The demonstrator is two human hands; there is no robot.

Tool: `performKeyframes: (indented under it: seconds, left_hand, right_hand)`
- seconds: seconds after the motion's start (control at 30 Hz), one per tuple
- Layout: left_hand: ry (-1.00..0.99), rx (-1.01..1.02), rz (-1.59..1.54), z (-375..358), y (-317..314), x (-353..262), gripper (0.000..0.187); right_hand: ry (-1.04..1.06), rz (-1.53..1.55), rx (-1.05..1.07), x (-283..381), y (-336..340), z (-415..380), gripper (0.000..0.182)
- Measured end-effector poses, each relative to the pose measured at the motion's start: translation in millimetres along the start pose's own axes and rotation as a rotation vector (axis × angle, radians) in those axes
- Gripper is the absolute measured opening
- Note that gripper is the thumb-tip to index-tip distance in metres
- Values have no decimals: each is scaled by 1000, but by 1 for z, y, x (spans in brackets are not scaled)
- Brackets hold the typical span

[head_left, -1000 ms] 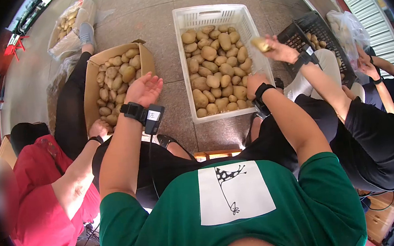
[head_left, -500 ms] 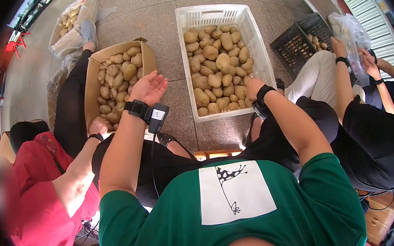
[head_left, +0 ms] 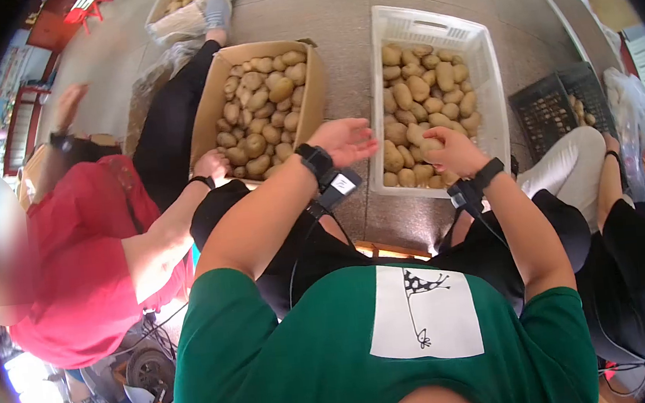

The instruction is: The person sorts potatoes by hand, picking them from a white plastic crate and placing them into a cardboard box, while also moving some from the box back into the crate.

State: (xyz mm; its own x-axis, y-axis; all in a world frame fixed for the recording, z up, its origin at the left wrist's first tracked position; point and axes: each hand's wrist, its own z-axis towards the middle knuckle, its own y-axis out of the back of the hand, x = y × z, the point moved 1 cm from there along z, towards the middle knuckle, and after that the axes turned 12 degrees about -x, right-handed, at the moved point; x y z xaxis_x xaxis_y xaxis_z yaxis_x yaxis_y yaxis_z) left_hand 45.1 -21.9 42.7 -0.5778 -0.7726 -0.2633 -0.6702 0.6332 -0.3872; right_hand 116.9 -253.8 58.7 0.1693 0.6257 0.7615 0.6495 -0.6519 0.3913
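Single head-worn camera is facing forward and down from above the chest, taking in both hands [head_left: 391, 147].

The long crate [head_left: 496, 91] looks like white plastic, the other box [head_left: 317, 85] is plain matt cardboard, and the floor [head_left: 338, 44] looks like speckled stone tile.

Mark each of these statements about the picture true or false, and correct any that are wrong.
1. The right hand holds a potato over the white crate. True.
2. The left hand is clenched around a potato. False: it is open and holds nothing.
3. The cardboard box has potatoes in it. True.
4. The white crate stands to the left of the cardboard box. False: it stands to the right.
5. The black crate lies to the right of the white crate. True.
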Motion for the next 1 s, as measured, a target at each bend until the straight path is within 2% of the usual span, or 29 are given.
performKeyframes:
  seconds: [0.17, 0.27, 0.33, 0.4, 0.43, 0.5, 0.53, 0.6, 0.77, 0.83, 1.0]
  left_hand:
    - [27, 50, 120, -14, -14, 19, 27]
    - [78, 104, 140, -23, -18, 22, 28]
    - [107, 130, 139, -23, -18, 22, 29]
    - [147, 288, 93, -16, -14, 24, 28]
    - [146, 289, 93, -16, -13, 24, 28]
    - [-5, 199, 131, -17, -11, 24, 26]
    - [-5, 201, 133, -19, -11, 23, 26]
    - [-178, 97, 142, -22, -8, 17, 24]
    - [-213, 65, 22, -2, 19, -9, 23]
    - [-330, -73, -43, -3, 28, -19, 23]
    - [-370, -178, -161, 18, 79, -44, 35]
  right_hand:
    - [44, 153, 25, 33, -16, -20, 45]
    - [174, 254, 20, 41, -24, -27, 42]
    - [267, 316, 145, 46, -29, -33, 42]
    - [317, 300, 178, 49, -32, -35, 42]
    - [365, 285, 211, 50, -33, -36, 43]
    - [368, 267, 202, 53, -35, -38, 42]
    - [371, 248, 191, 53, -35, -39, 40]
    - [353, 202, 158, 52, -32, -39, 38]
    - [373, 73, 52, 35, -30, -30, 32]
    - [375, 47, 48, 31, -28, -29, 30]
    - [385, 11, 51, 24, -26, -28, 28]
